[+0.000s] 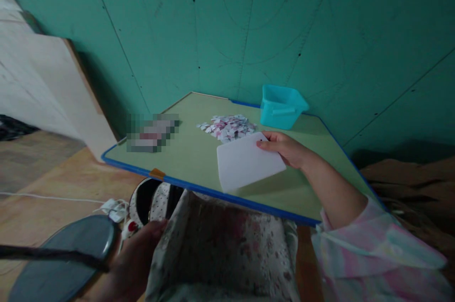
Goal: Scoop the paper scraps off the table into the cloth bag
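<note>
My right hand point(284, 148) grips a white, flat, rounded-corner card point(249, 162) by its upper right edge, thumb on top. The card is tilted above the front part of the table point(185, 160). Just behind it lies a pile of small white and pink paper pieces point(232, 126). A turquoise plastic bin point(279, 110) with a handle stands at the back, beyond my right hand. Low on the left, my left hand point(137, 254) is beside the patterned cloth point(227, 240) over my lap. It is dark there, and whether its fingers hold the cloth is not clear.
A blurred-out flat item point(154, 133) lies on the table's left end. The table has a blue edge and stands against a green wall point(159, 32). At lower left are a grey round stool point(71, 264), a white cable with a plug point(113, 209) and a dotted bag point(159, 200).
</note>
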Tool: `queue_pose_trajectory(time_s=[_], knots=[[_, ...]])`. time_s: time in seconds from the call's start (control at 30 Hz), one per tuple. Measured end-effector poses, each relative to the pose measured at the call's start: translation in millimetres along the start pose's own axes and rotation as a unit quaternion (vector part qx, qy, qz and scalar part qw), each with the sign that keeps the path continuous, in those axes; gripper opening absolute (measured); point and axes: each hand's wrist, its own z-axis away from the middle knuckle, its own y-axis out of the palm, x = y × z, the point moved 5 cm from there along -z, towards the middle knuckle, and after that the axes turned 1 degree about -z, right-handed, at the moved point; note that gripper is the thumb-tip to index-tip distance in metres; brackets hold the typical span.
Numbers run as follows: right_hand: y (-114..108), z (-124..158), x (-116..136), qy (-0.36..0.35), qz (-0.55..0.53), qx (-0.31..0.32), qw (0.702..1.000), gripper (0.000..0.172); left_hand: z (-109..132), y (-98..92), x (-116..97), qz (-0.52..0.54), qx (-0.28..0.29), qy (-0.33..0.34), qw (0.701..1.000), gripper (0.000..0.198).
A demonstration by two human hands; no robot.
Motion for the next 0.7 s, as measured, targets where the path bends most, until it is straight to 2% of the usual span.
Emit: queue_pose_trajectory(time_s=[0.07, 0.13, 0.27, 0.4, 0.47, 0.57, 0.63, 0.7], knots=[[-1.4, -0.7, 2.1, -0.011, -0.022, -0.019, 1.0, 0.028, -0.3, -0.6, 1.3, -0.002, 0.008, -0.01, 1.0, 0.022], [-9.1, -3.1, 5.3, -0.041, -0.037, -0.064, 0.996, 0.027, 0.3, 1.0, 2.1, -0.007, 0.012, -0.017, 1.0, 0.022], [-31.2, -4.5, 16.6, -0.127, -0.048, -0.162, 0.977, 0.028, 2.0, 1.0, 1.3, -0.01, -0.022, -0.006, 1.0, 0.017], [-42.0, 2.4, 26.1, -0.176, -0.063, -0.172, 0.967, 0.035, 3.9, 1.0, 1.7, -0.031, -0.018, -0.002, 0.999, 0.014], [-40.4, 4.6, 23.6, -0.148, -0.05, -0.144, 0.977, 0.037, 4.3, -0.5, 1.4, -0.037, -0.024, 0.01, 0.999, 0.014], [-30.1, 3.4, 8.6, -0.041, 0.027, -0.066, 0.997, 0.041, 3.8, -3.1, 2.7, -0.031, -0.03, 0.019, 0.999, 0.012], [-25.1, 2.2, -1.5, 0.019, 0.096, -0.023, 0.995, 0.043, 3.3, -3.3, 4.7, -0.03, -0.025, 0.012, 0.999, 0.009], [-27.0, 2.1, -5.6, 0.046, 0.149, -0.013, 0.988, 0.041, 3.3, -1.7, 7.7, -0.017, -0.015, -0.007, 1.0, 0.008]])
